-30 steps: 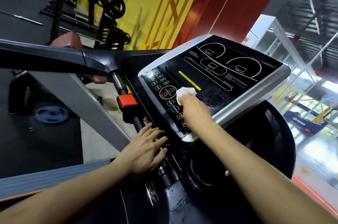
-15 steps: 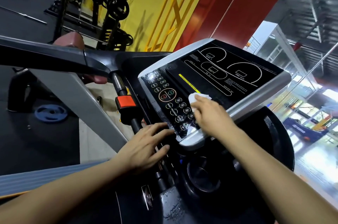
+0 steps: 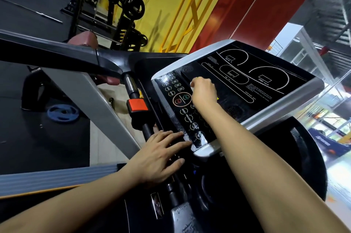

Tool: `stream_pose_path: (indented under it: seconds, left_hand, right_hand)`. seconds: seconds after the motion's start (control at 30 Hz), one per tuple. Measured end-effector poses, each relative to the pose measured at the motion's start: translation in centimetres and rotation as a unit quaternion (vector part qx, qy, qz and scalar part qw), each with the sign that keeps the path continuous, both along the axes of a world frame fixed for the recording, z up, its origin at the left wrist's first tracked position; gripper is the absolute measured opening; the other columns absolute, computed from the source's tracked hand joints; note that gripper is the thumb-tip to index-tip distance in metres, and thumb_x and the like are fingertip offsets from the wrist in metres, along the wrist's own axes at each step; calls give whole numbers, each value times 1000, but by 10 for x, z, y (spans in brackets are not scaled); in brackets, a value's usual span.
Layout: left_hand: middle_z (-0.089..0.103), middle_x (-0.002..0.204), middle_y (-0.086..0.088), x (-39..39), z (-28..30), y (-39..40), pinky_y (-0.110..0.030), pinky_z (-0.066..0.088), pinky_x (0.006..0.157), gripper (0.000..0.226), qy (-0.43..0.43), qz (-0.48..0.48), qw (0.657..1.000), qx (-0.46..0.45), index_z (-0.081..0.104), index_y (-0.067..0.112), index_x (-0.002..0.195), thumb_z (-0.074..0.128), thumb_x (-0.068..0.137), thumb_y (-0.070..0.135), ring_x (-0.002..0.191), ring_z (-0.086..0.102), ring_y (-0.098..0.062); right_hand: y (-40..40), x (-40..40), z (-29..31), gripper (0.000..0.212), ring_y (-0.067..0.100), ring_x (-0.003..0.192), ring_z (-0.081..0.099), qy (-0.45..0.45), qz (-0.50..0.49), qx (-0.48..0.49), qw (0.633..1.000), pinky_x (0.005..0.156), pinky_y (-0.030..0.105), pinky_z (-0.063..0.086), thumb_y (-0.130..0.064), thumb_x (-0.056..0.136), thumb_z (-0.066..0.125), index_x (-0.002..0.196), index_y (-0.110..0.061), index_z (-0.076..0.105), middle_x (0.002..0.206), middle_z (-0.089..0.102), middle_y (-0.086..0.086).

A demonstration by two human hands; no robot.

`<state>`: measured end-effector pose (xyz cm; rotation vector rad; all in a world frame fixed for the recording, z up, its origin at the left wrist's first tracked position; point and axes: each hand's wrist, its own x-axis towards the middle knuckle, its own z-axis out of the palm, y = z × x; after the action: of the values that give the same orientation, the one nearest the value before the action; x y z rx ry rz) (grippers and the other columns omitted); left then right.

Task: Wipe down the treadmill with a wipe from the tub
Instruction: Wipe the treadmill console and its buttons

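- The fingers (image 3: 197, 82) of the right hand (image 3: 204, 92) curl over a white wipe (image 3: 191, 85), only a sliver showing, pressed to the treadmill console (image 3: 275, 88) near its far-left corner.
- The left hand (image 3: 161, 154) rests flat, fingers spread, at the console's near-left corner.
- Step in hand: wiping the button panel (image 3: 182, 111).
- Next probably calls for a sweep toward the unwiped right side.
- No tub is visible.

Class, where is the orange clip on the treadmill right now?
Head view, left of centre: the orange clip sits on the dark handlebar post, left of the console, above the left hand.
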<state>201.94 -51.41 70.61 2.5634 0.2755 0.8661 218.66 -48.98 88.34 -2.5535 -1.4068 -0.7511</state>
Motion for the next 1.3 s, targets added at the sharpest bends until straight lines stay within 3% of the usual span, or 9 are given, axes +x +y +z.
stream_pose_path:
  seconds: [0.23,0.33,0.5,0.63,0.73,0.83,0.93,1.17,1.3]
  left_hand:
    - [27,165,11,0,1,0,-43,19,124,58,9,-9,1000,-16,34,48,154,25,99,63,150,22,-21]
    - [36,161,4,0,1,-1,-36,15,122,58,2,-4,1000,0,39,43,153,26,100,61,145,30,-24]
    - [50,142,-4,-4,-3,2,-44,16,125,56,-10,31,999,24,49,35,149,27,102,58,135,42,-22]
    - [52,145,-4,-14,-17,6,-36,4,128,62,-10,40,998,39,53,24,145,24,103,59,146,35,-22]
    - [50,149,-2,-16,-17,5,-35,1,128,69,-3,38,999,40,52,22,144,16,103,63,151,26,-20]
    - [53,145,-3,-16,-18,6,-37,4,128,66,0,38,998,46,57,17,138,19,104,59,150,30,-22]
    - [56,141,-5,-16,-19,7,-37,4,128,63,-4,36,998,55,60,13,131,23,105,56,147,34,-23]
    - [59,133,-6,-13,-22,7,-45,12,127,64,3,32,999,35,60,14,125,20,104,58,144,37,-28]
    - [62,123,-7,-9,-24,8,-47,15,126,56,-12,37,998,42,62,11,113,27,105,54,136,44,-30]
  right_hand:
    - [-66,-6,6,37,44,104,63,17,-3,-11,1000,88,47,55,5,92,49,115,-14,70,111,68,23]
    - [-120,-15,3,37,44,98,63,10,-8,-21,1000,82,44,52,3,93,50,117,-18,69,105,70,21]
    - [-144,-32,-9,46,37,105,61,-74,67,-99,990,81,42,49,1,93,48,134,-20,52,114,65,11]
    - [-116,-31,-30,20,30,94,57,-62,65,-179,980,71,34,41,-3,92,49,97,-21,51,95,51,2]
    - [-79,-20,-32,28,28,78,51,-52,45,-150,986,66,34,37,6,88,45,99,-17,57,96,38,4]
    - [-54,-33,-49,20,29,77,54,-72,116,-218,966,65,31,38,-2,92,47,101,-14,60,102,55,10]
    - [-49,-44,-82,17,25,80,62,-45,173,-301,937,60,30,46,-6,92,43,80,-17,49,92,58,7]
    - [-78,-19,-44,24,35,101,63,-55,38,-140,988,70,34,37,1,94,47,113,-10,57,104,60,11]
    - [-102,-38,-52,25,36,111,59,-32,111,-178,977,81,41,46,-24,103,47,116,-10,63,119,61,12]
